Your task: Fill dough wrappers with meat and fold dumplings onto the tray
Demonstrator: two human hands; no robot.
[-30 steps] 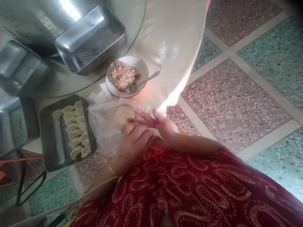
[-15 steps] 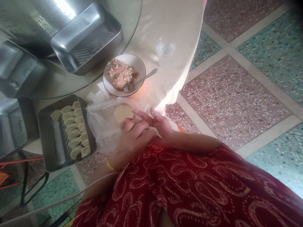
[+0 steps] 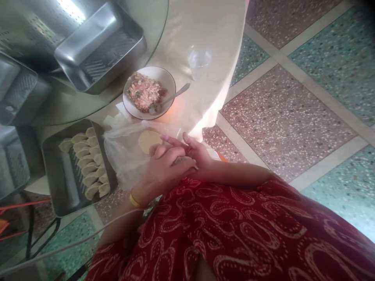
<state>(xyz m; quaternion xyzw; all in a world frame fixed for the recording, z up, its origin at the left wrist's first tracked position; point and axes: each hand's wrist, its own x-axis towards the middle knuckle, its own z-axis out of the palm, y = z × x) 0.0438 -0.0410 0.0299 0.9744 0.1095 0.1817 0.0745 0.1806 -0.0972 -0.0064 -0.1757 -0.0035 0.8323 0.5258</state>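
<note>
My left hand (image 3: 164, 164), with a yellow band at its wrist, is closed over a pale dumpling (image 3: 183, 159) that is mostly hidden by the fingers. Against it from the right lies my right hand (image 3: 199, 153), its index finger and thumb stretched out and apart. How much of the dumpling rests on the right palm I cannot tell. A round dough wrapper (image 3: 149, 141) lies by my left fingertips on a clear plastic bag (image 3: 123, 156). Beyond it stands a white bowl (image 3: 169, 80) of minced filling (image 3: 145, 91), a spoon (image 3: 178, 93) leaning on its rim.
At the left, a metal tray (image 3: 57, 179) carries rows of folded dumplings (image 3: 88, 166). More metal trays (image 3: 99, 50) stand on the glass turntable (image 3: 155, 23). A clear cup (image 3: 199, 60) is near the curved table edge, beyond which is tiled floor (image 3: 287, 109).
The view has shifted slightly, moving the table items a little left. My left thumb has lifted and more of the pale dumpling shows between the hands.
</note>
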